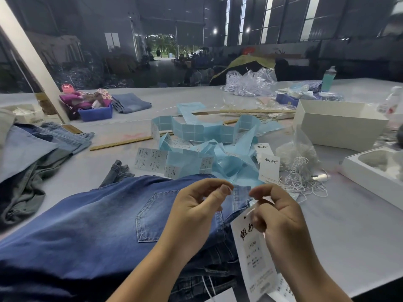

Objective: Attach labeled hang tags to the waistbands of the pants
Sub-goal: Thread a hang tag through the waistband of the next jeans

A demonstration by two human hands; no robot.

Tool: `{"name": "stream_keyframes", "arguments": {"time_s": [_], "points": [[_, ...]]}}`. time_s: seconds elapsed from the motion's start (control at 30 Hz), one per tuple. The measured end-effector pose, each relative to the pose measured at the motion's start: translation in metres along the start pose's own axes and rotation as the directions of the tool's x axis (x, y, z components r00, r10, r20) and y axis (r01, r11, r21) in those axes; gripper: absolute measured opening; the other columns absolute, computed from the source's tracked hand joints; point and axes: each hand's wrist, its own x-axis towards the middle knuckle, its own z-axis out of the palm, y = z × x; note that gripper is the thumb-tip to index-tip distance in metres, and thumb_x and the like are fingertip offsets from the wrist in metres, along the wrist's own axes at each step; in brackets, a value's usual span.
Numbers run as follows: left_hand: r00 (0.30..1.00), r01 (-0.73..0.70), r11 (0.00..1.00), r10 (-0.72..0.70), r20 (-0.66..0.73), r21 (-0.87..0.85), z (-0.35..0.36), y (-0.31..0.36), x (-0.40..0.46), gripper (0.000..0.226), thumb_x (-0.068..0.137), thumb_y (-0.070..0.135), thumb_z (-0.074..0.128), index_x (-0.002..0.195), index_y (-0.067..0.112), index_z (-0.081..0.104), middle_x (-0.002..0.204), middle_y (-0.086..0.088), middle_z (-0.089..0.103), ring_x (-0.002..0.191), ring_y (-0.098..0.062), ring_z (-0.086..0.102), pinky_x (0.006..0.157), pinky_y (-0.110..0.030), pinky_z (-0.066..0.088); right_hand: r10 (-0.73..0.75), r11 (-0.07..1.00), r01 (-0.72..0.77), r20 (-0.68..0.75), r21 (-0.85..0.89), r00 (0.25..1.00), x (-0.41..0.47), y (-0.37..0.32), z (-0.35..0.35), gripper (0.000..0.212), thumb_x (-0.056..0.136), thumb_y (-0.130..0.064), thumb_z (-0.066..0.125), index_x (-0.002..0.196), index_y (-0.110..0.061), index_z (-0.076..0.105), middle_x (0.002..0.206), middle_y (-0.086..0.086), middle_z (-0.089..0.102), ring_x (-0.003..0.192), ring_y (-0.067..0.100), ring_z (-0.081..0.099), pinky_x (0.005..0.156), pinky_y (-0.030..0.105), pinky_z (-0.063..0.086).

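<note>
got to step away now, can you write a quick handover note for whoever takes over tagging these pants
Left hand: pinching at the waistband edge of the top jeans.
Right hand: fingers curled at the top of the hang tag, which hangs off the waistband corner; the string is too fine to see there.
Supplies: spare tags, loose strings and label strips lie just beyond the jeans.
Done: tag labeled and at the waistband.
Left: finish fastening it, then tag the jeans stacked beneath.

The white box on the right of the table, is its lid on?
No. The white box stands open at the top, its inner walls in view, with no lid on it.
</note>
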Motion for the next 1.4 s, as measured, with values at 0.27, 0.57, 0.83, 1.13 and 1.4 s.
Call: {"name": "stream_keyframes", "arguments": {"time_s": [0.27, 0.57, 0.83, 1.13, 1.4], "points": [[0.995, -0.013, 0.991, 0.000, 0.097, 0.133, 0.013, 0.005, -0.006, 0.015, 0.087, 0.029, 0.057, 0.084, 0.025, 0.071, 0.065, 0.005, 0.064, 0.062, -0.007, 0.056, 0.059, -0.020, 0.045, -0.040, 0.998, 0.033, 0.130, 0.055, 0.991, -0.003, -0.007, -0.009, 0.036, 0.086, 0.011, 0.056, 0.079, -0.022, 0.068, 0.067, 0.013, 0.070, 0.056, 0.019, 0.062, 0.057, 0.027, 0.050], [0.952, -0.247, 0.813, 0.101, 0.290, 0.528, 0.002, 0.003, -0.006, 0.013, 0.093, 0.020, 0.064, 0.085, 0.026, 0.072, 0.075, 0.013, 0.065, 0.076, -0.011, 0.062, 0.069, -0.030, 0.050, -0.106, 0.994, 0.094, 0.261, 0.060, 0.959, 0.000, -0.007, -0.011, 0.040, 0.082, -0.002, 0.055, 0.100, -0.036, 0.061, 0.061, 0.011, 0.065, 0.058, 0.027, 0.061, 0.055, 0.028, 0.050], [0.938, -0.339, 0.612, 0.159, 0.308, 0.715, 0.002, -0.001, -0.012, 0.013, 0.099, 0.030, 0.044, 0.087, 0.029, 0.047, 0.086, 0.014, 0.051, 0.077, -0.009, 0.050, 0.070, -0.033, 0.043, -0.043, 0.999, 0.040, 0.260, 0.017, 0.965, -0.003, -0.005, -0.011, 0.036, 0.087, 0.013, 0.058, 0.095, -0.022, 0.064, 0.069, 0.009, 0.069, 0.057, 0.022, 0.065, 0.055, 0.027, 0.051], [0.976, -0.213, 0.675, 0.113, 0.186, 0.707, -0.004, -0.011, -0.010, 0.016, 0.095, 0.028, 0.051, 0.080, 0.033, 0.050, 0.076, 0.017, 0.053, 0.076, -0.003, 0.051, 0.061, -0.016, 0.037, 0.013, 0.996, 0.007, 0.240, -0.084, 0.971, 0.003, -0.005, -0.025, 0.024, 0.084, 0.002, 0.069, 0.076, -0.021, 0.072, 0.064, 0.012, 0.067, 0.049, 0.018, 0.058, 0.044, 0.025, 0.043], [0.989, -0.114, 0.843, 0.049, 0.137, 0.526, -0.006, -0.009, -0.009, 0.012, 0.094, 0.029, 0.058, 0.083, 0.031, 0.064, 0.072, 0.017, 0.060, 0.062, -0.001, 0.051, 0.057, -0.014, 0.038, -0.075, 0.997, 0.071, 0.227, 0.029, 0.971, 0.005, -0.007, -0.026, 0.022, 0.084, 0.002, 0.069, 0.080, -0.019, 0.075, 0.055, 0.009, 0.061, 0.048, 0.019, 0.053, 0.045, 0.028, 0.045]]}}
